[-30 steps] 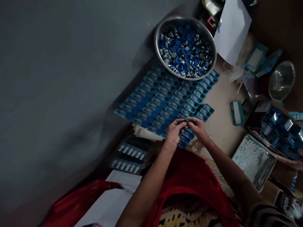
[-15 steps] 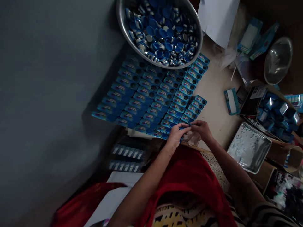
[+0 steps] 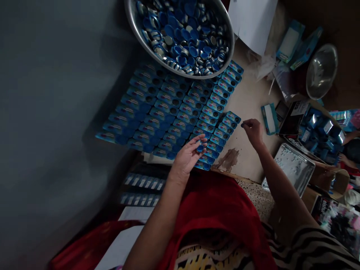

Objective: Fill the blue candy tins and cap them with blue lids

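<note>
My left hand (image 3: pixel 187 155), palm up and fingers curled, holds small round blue caps (image 3: pixel 200 148) above rows of printed blue cards (image 3: pixel 182 117). To its right, my right hand (image 3: pixel 254 133) pinches a small dark-blue round piece, probably another cap (image 3: pixel 242 125), between thumb and fingertips. It hovers just beyond the end of the shortest column of cards. Many cards show a dark round spot at one end; those nearer me carry blue discs there. A big steel bowl (image 3: pixel 231 45) full of blue and silver caps stands over the far cards.
A grey wall (image 3: pixel 53 112) borders the left side. To the right are a blue box (image 3: pixel 269 119), a metal tray (image 3: pixel 294 168) with small bits, a carton of shiny blue packs (image 3: pixel 320 129) and a clear bowl (image 3: pixel 322 71). Part of another person shows at the right edge.
My hands were together at the near edge of the cards and have separated. The left moved left, turning palm up; the right moved up and to the right with a small piece.
</note>
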`<state>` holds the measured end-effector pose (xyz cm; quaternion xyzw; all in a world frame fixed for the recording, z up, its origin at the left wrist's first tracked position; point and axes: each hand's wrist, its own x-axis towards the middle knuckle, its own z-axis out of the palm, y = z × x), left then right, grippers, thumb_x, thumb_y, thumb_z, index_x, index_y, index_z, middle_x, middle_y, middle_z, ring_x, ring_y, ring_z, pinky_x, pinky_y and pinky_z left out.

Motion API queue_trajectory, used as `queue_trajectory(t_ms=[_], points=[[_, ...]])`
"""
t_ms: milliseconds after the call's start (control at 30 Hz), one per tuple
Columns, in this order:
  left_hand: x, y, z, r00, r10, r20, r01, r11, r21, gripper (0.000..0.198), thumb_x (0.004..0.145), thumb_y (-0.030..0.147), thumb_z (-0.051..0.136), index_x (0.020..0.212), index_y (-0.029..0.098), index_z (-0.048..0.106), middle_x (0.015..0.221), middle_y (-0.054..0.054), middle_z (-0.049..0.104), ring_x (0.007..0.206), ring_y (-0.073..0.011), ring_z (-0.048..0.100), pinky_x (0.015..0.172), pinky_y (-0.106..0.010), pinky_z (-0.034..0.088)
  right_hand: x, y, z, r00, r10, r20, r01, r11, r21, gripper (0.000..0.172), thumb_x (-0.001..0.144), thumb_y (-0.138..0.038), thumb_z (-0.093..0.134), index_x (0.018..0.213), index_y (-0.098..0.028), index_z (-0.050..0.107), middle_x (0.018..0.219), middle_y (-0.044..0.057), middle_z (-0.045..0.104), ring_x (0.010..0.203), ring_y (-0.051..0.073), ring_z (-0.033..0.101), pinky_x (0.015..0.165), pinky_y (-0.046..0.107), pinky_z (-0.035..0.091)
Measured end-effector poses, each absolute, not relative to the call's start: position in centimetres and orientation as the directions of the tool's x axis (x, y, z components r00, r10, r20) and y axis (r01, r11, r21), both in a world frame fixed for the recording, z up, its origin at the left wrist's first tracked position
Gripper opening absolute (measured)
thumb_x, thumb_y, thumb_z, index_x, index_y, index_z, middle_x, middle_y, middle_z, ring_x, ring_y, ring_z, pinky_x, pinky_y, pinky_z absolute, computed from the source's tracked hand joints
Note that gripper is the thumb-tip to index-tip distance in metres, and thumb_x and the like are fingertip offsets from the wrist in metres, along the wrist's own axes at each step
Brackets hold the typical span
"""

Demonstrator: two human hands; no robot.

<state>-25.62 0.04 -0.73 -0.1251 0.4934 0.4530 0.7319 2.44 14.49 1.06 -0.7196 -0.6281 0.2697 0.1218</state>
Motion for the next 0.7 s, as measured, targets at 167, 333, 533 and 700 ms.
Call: queue_trajectory(t_ms=[167, 333, 533, 700], points=[[-25.3, 0.6, -1.4, 0.044, 0.602, -0.797, -0.719, 0.574, 0.393, 0.043, 0.075, 0.024, 0.090, 0.114, 0.018, 0.075, 0.104, -0.004, 0.076, 0.080, -0.0104, 0.067, 0.072, -0.020, 0.054, 1.3, 17.6, 0.3, -0.053, 0.946, -0.319, 0.916, -0.081, -0.393, 0.019, 0.083, -0.020, 0.070, 0.096, -0.017, 0.083, 0.094, 0.007, 0.081, 0.089, 0.022, 0.073, 0.083, 0.033, 0.051], [-24.2, 2.4, -1.5, 0.017, 0.644, -0.765, -0.701, 0.554, 0.450, 0.043, 0.069, 0.032, 0.096, 0.093, 0.020, 0.063, 0.096, -0.004, 0.076, 0.080, -0.0136, 0.067, 0.072, -0.023, 0.053, -0.8, 19.3, 0.1, -0.115, 0.916, -0.384, 0.989, 0.070, -0.129, 0.019, 0.085, -0.013, 0.067, 0.096, -0.019, 0.080, 0.106, 0.010, 0.080, 0.098, 0.026, 0.070, 0.086, 0.035, 0.049], [-23.0, 4.6, -1.8, 0.100, 0.679, -0.727, -0.708, 0.562, 0.428, 0.041, 0.077, 0.040, 0.094, 0.092, 0.021, 0.060, 0.093, -0.005, 0.075, 0.080, -0.0152, 0.068, 0.074, -0.026, 0.055, -1.4, 21.6, -0.2, -0.019, 0.851, -0.525, 1.000, 0.023, 0.002, 0.027, 0.082, -0.021, 0.080, 0.108, -0.021, 0.074, 0.112, 0.009, 0.078, 0.098, 0.027, 0.067, 0.076, 0.033, 0.042], [-21.6, 5.6, -1.8, 0.117, 0.643, -0.757, -0.735, 0.568, 0.370, 0.048, 0.077, 0.043, 0.095, 0.093, 0.023, 0.055, 0.090, -0.002, 0.073, 0.076, -0.0122, 0.065, 0.071, -0.022, 0.054, -0.9, 21.7, 0.4, -0.052, 0.845, -0.533, 0.998, 0.034, -0.043, 0.022, 0.083, -0.022, 0.080, 0.105, -0.022, 0.073, 0.108, 0.008, 0.076, 0.097, 0.026, 0.066, 0.078, 0.034, 0.043]])
